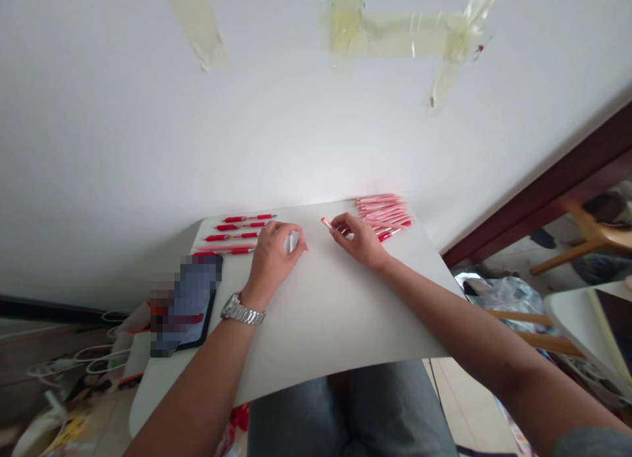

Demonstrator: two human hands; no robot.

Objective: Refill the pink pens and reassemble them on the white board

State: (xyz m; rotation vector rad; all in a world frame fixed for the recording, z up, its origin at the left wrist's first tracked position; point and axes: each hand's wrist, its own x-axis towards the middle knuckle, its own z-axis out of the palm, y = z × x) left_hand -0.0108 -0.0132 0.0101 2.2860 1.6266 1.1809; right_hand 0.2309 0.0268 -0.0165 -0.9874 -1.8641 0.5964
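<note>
My left hand (276, 249) is above the table, thumb and forefinger curled into a ring and pinched at the tips. A small clear, pinkish piece (305, 245) shows at those fingertips; its kind is not plain. My right hand (359, 240) holds a thin red-and-white pen part (326, 224), its red end pointing out to the left and the rest hidden in the fingers. Beyond my left hand lie several red pens (237, 236) in a spaced column. Close behind my right hand is a pile of slim pink sticks (382, 208), with a red pen (390, 234) at its near side.
A dark phone (197, 305), partly pixelated, lies on the left side of the white table (336, 332). The wall (296, 128) with tape strips stands directly behind the table. White cables (83, 361) lie to the left, and wooden furniture (582, 240) stands to the right.
</note>
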